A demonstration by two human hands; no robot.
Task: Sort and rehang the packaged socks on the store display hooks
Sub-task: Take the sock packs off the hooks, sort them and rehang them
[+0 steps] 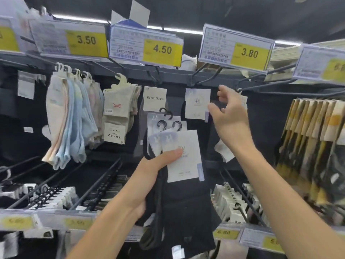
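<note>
The left hand (149, 176) grips a bundle of black socks (183, 208), with the thumb pressed on the front white card (184, 161). The soft dark knit hangs limp below the fist. Several overlapping cards fan out at the top of the bundle, each topped with a small black plastic hanger (162, 124). The bundle is held in front of the display, below the hanging packs.

Lower down, at the shelf edge, a yellow price label (225, 234) reads 6.80. Rows of carded packs (54, 195) sit threaded on long dark pegs.

Higher up, the right hand (231, 118) is raised with its fingers loosely spread, holding nothing. Its thumb is at the edge of a hanging sock pack (197, 103), a black pair under a square white card; whether they touch cannot be told.

Just to the left hangs a grey pair whose Kunao card (155, 99) reads "Kunao Socks". Further left are beige socks (119, 111) with a red mark and a "kunao" band, then pastel socks (69, 116) on cream hangers. To the right hang glossy packs (313, 146) with tan headers.

Above, plastic-sleeved price tags jut out: a 3.50 tag (86, 40), a 4.50 tag (162, 49) and a 3.80 tag (249, 53).
</note>
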